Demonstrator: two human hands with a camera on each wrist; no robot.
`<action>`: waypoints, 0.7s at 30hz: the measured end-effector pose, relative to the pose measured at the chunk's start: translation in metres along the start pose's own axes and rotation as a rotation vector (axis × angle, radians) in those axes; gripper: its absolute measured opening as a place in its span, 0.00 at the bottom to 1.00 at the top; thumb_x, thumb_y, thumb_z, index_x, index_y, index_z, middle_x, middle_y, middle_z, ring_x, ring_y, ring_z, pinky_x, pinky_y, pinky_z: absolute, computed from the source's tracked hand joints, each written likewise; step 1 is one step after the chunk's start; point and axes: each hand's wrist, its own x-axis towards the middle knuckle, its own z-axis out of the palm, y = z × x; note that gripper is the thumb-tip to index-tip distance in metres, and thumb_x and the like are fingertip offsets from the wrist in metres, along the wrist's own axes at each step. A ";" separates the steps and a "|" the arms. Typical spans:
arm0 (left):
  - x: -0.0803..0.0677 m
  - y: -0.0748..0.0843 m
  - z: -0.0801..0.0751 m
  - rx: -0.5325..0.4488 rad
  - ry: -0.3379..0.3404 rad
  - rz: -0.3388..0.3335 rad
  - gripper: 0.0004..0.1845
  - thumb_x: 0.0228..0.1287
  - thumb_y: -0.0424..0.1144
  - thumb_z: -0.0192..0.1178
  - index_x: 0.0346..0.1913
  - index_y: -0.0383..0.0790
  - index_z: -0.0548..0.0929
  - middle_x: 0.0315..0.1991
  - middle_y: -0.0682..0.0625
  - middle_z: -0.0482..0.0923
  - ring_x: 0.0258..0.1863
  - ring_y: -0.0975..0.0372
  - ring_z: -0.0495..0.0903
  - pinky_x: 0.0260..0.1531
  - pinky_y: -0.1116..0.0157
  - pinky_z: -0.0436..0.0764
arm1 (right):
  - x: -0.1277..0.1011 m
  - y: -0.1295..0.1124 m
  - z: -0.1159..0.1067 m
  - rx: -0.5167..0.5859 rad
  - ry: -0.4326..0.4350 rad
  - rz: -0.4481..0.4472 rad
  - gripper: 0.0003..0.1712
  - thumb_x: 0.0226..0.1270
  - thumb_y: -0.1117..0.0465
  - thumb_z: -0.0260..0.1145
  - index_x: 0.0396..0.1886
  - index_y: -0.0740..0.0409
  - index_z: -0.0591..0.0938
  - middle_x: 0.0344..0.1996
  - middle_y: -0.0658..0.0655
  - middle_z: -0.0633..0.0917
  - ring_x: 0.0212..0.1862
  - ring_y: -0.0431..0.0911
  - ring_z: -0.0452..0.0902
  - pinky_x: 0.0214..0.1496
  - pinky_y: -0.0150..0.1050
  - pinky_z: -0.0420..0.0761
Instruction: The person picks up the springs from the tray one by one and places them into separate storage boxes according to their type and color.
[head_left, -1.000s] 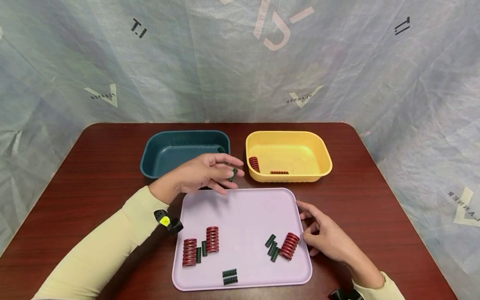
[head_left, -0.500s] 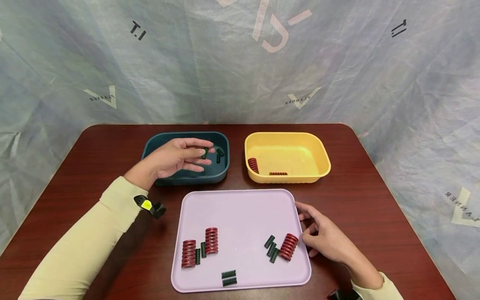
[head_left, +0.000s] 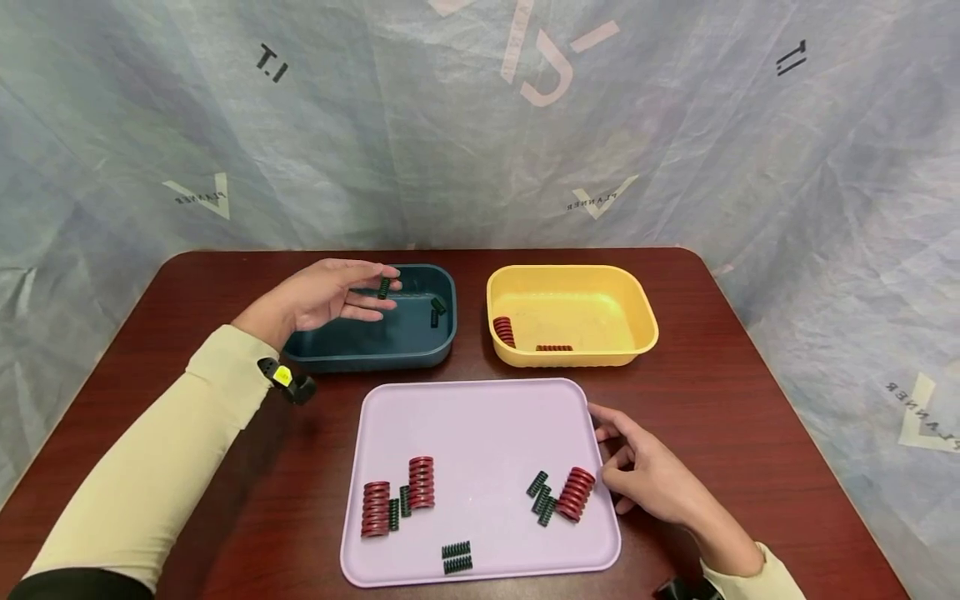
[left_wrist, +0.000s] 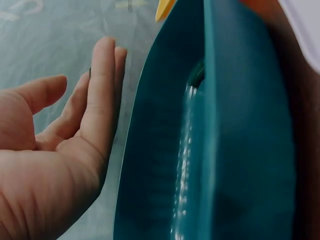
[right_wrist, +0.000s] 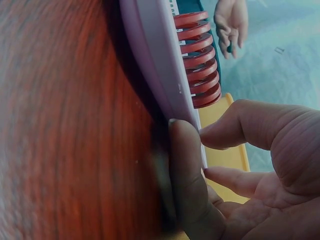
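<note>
Small coiled green spring [head_left: 383, 288], fingertip-pinched

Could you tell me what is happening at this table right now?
A person's left hand holds a small green spring at its fingertips over the teal bin, which already has green springs in it. The right hand rests against the edge of the lilac tray, where red and green springs lie mixed. The yellow bin holds two red springs.
</note>
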 end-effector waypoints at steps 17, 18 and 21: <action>0.025 0.014 -0.023 0.148 -0.094 -0.215 0.32 0.86 0.49 0.42 0.79 0.30 0.59 0.78 0.34 0.56 0.66 0.45 0.76 0.65 0.48 0.73 | 0.001 0.000 -0.001 -0.005 -0.005 0.019 0.48 0.58 0.79 0.62 0.80 0.59 0.60 0.56 0.67 0.72 0.32 0.47 0.77 0.18 0.46 0.84; 0.027 0.013 -0.023 0.151 -0.098 -0.226 0.32 0.86 0.49 0.42 0.79 0.29 0.59 0.79 0.34 0.55 0.67 0.45 0.75 0.65 0.48 0.74 | 0.001 0.000 -0.001 -0.005 -0.005 0.020 0.48 0.58 0.79 0.62 0.80 0.59 0.60 0.56 0.67 0.72 0.32 0.47 0.77 0.18 0.46 0.84; 0.031 0.013 -0.022 0.163 -0.105 -0.262 0.31 0.86 0.47 0.42 0.79 0.28 0.58 0.79 0.33 0.54 0.70 0.41 0.70 0.63 0.49 0.77 | 0.002 0.000 -0.001 -0.007 -0.005 0.020 0.48 0.58 0.80 0.62 0.80 0.59 0.61 0.56 0.67 0.72 0.32 0.47 0.77 0.18 0.46 0.84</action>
